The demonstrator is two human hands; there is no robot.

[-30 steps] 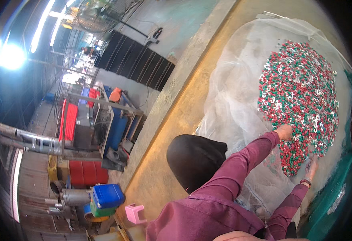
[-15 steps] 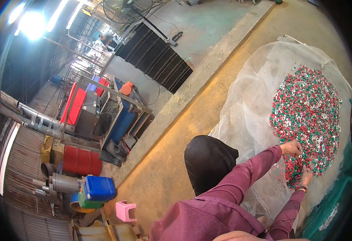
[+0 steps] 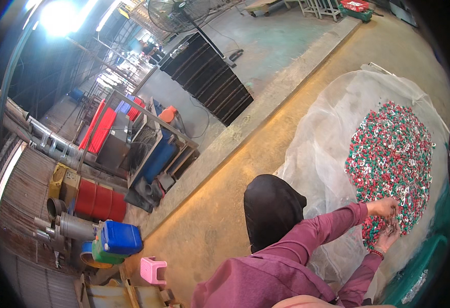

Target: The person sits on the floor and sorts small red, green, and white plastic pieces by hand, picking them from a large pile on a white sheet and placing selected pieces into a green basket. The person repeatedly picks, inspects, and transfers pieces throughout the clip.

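A heap of small red and green pieces [image 3: 389, 149], with white loop-shaped bits strewn through it, lies on a pale mesh sheet [image 3: 322, 128]. Both my hands are at the heap's near end, close together. My left hand [image 3: 383, 207] reaches over from the left, its fingers bent down and drawn together. Just below it my right hand [image 3: 387, 239] is cupped with its palm up, a bead-like band on the wrist. Something small lies between the fingers of both hands, too small to make out.
My black-clad knee [image 3: 271, 210] is left of the sheet. Green netting [image 3: 415, 267] lies to the right. Farther left are a pink stool [image 3: 153, 270], a blue jerrycan [image 3: 121, 237], a red drum [image 3: 101, 201], stacked black crates [image 3: 209, 79] and a standing fan [image 3: 179, 13].
My hands have come closer together and shifted slightly right. The right hand has turned its palm up and lifted off the pieces. The whole view has tilted a little.
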